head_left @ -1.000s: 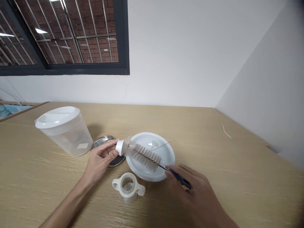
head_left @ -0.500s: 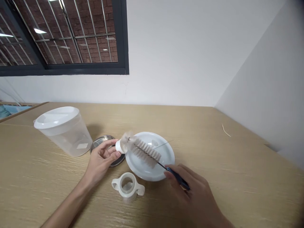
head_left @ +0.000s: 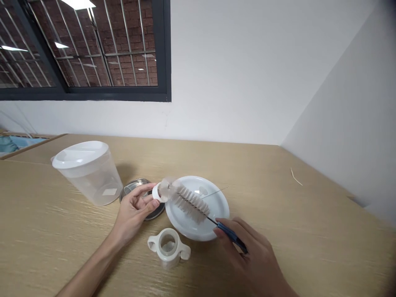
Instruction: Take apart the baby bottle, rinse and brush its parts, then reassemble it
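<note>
Left hand: left of centre, this hand point(head_left: 131, 210) pinches a small white ring point(head_left: 155, 192) between thumb and fingers.
Right hand: lower right of centre, this hand point(head_left: 252, 247) wraps the blue handle of a bottle brush point(head_left: 192, 206).
Brush position: slanting across the centre of the frame, above a white plate point(head_left: 225, 206); its blurred, fluffy tip meets the ring's opening, and how far inside cannot be told.
Brush handling: probably light, with soft bristles on a stiff but springy twisted stem; the handle looks the surest hold.
Ring handling: apparently hard, light plastic, perhaps slippery if wet; best gripped around its outer wall, clear of the opening.
Two-handled cup: lower centre, this cup point(head_left: 170, 260) stands upright on the worktop point(head_left: 293, 247), near the plate; either side loop would offer a hold.
</note>
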The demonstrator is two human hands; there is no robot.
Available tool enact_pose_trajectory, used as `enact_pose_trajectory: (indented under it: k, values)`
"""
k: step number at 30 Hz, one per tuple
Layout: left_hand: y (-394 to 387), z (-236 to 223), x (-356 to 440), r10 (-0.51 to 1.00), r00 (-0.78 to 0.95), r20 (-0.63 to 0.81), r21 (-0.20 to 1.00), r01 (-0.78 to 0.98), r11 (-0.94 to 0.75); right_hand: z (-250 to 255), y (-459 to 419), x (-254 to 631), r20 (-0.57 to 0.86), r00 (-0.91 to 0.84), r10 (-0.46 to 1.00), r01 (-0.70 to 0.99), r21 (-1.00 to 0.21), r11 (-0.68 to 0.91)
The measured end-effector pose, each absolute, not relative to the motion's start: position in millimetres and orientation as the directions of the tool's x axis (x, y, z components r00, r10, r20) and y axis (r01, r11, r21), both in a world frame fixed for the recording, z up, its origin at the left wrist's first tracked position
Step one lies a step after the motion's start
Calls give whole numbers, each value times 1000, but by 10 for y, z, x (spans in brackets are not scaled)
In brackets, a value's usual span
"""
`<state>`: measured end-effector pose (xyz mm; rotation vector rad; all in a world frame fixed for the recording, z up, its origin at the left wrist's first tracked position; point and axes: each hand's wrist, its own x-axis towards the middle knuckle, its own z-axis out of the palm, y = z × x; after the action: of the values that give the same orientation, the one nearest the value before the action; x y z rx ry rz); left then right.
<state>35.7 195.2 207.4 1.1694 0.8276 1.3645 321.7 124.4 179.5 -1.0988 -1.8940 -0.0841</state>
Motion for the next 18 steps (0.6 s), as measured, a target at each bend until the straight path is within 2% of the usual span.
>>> enact_pose_trajectory:
  k: [12, 18]
  values:
    - [1961, 2090, 361, 969, 59, 239, 931, -298, -211, 1792, 1283, 3246, 708, -222, 670, 733, -332, 594]
    - [1987, 2041, 341, 974, 48, 222, 948, -245, -204, 1771, 1286, 3308, 659, -11, 752, 803, -443, 400]
